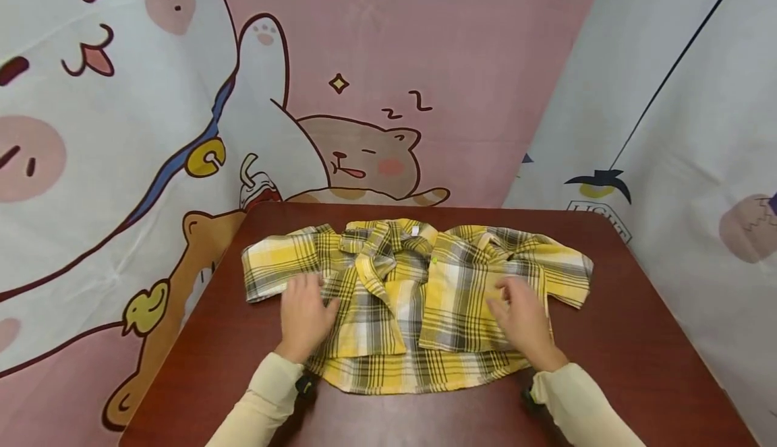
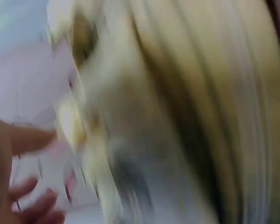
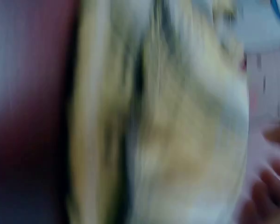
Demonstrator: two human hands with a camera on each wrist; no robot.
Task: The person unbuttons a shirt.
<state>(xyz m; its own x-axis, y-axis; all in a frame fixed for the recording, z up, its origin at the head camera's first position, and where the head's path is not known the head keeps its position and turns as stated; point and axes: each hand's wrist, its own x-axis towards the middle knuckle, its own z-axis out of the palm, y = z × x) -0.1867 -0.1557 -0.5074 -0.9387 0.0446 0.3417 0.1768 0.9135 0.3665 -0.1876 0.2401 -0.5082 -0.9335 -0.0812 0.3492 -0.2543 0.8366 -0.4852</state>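
A yellow, white and grey plaid shirt [image 1: 388, 299] lies spread on the table, its front open, sleeves out to both sides and collar at the far edge. My left hand [image 1: 305, 312] hovers over the shirt's left side, just below that sleeve, fingers relaxed and holding nothing. Over the right front panel is my right hand [image 1: 521, 315], its fingers loosely bent with nothing between them. In the left wrist view the shirt [image 2: 177, 112] is blurred beside the parted fingers [image 2: 32, 137]. The right wrist view also shows the shirt [image 3: 177, 121] blurred, with the fingers at its right edge.
The dark red-brown table [image 1: 631, 366] extends on both sides of the shirt. Behind it hangs a cloth backdrop [image 1: 473, 83] printed with cartoon animals, close to the table's far edge. A white collar label [image 1: 415, 230] shows inside the shirt's neck.
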